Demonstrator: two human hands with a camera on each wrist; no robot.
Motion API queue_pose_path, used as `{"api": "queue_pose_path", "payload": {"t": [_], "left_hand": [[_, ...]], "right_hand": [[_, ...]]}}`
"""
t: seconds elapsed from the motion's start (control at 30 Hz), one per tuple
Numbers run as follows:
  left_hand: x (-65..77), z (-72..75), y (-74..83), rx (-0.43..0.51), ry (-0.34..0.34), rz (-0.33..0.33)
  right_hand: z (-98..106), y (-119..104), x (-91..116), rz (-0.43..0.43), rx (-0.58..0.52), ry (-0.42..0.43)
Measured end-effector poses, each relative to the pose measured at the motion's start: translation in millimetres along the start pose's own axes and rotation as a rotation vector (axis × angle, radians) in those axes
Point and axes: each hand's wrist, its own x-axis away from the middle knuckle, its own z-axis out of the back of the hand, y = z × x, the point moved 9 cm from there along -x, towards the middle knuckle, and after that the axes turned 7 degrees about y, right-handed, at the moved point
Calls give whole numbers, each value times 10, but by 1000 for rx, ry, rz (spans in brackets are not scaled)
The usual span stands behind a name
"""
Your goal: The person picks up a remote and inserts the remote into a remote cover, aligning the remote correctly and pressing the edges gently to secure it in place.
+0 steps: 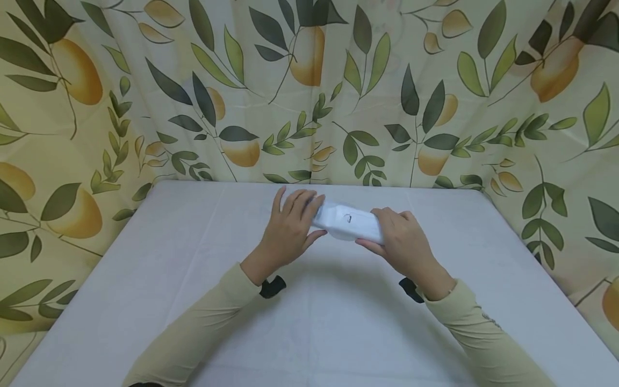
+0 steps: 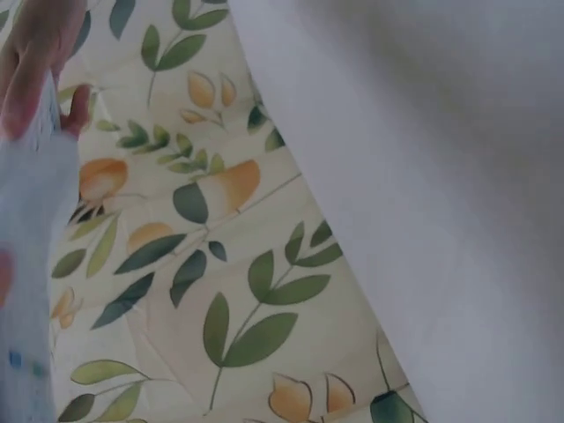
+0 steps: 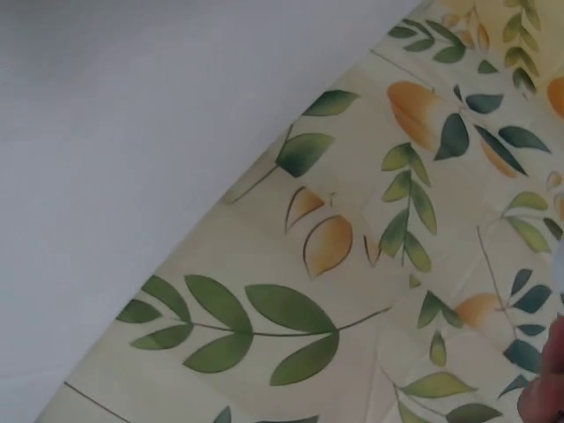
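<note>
A long white package [image 1: 347, 219], in what looks like clear wrapping with a small dark mark on its face, is held above the far part of the table. My left hand [image 1: 290, 226] holds its left end, fingers over the top and thumb below. At the other end my right hand [image 1: 405, 242] grips it, thumb along the lower edge. In the left wrist view the pale package [image 2: 26, 211] runs down the left edge, with a hand [image 2: 40, 53] at its upper end. Only fingertips [image 3: 545, 383] show at the right edge of the right wrist view.
A white cloth covers the table [image 1: 309, 322]. Behind it and at both sides hangs a curtain [image 1: 309, 107] printed with leaves and yellow fruit. Black straps [image 1: 273, 287] are on both wrists, by the ends of light sleeves.
</note>
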Motion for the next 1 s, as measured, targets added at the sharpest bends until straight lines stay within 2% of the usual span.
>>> {"api": "queue_pose_path", "payload": {"t": [0.1,0.2,0.4,0.67,1.0], "left_hand": [[-36,120,-20,16,123,93],[-78,162,3,21,175,145],[-159,106,18,60,157,217],[-125,54,9,91,147,287],[-118,44,84,125,154,249]], "right_hand": [[63,26,-38,-51,89,73],[120,23,-86,-92,135,123],[84,-88,-158,-93,145,105],[36,-142,-154,-103,125,126],[23,-187,-206,-137,105,105]]}}
